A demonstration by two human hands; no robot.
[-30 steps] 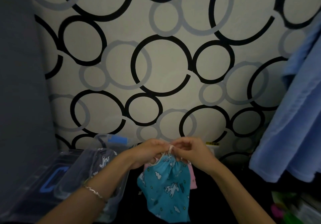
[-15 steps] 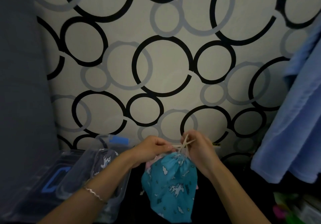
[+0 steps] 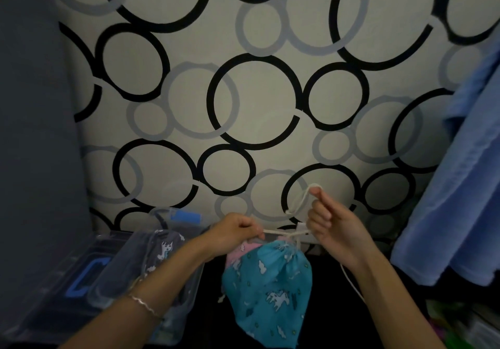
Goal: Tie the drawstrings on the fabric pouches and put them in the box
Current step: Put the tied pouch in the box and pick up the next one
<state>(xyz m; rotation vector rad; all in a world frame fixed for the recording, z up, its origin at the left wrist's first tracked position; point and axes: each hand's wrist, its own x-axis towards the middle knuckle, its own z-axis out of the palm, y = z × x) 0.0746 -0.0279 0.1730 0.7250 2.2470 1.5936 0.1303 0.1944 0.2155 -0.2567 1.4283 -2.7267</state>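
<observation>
**Item:** teal fabric drawstring pouch (image 3: 267, 294) w/ white unicorn-and-cloud print. Held up over dark counter (image 3: 211, 324), centre-low, just right of clear plastic box (image 3: 113, 281).

**State:** mouth gathered. White cord drawstring (image 3: 281, 232) stretched level btwn both hands, just above neck.

**Left hand** (image 3: 235, 231): fingers curled, pinching one cord end.

**Right hand** (image 3: 332, 221): fingers curled, thumb & forefinger pinching a raised loop of same cord. Loose tail drops past wrist.

**Handling (est.):** light, soft, limp. Cord thin, likely slippery. Best hold is cord close to neck, or the bunched neck itself.

**Also:** pink fabric pouch (image 3: 240, 251) touching behind teal one, mostly hidden. Grey printed pouch (image 3: 162, 248) lies in box.

**Unclear:** whether knot is formed; pouch contents. Box partly covered by left forearm. Items at lower right too blurred to ID.
</observation>
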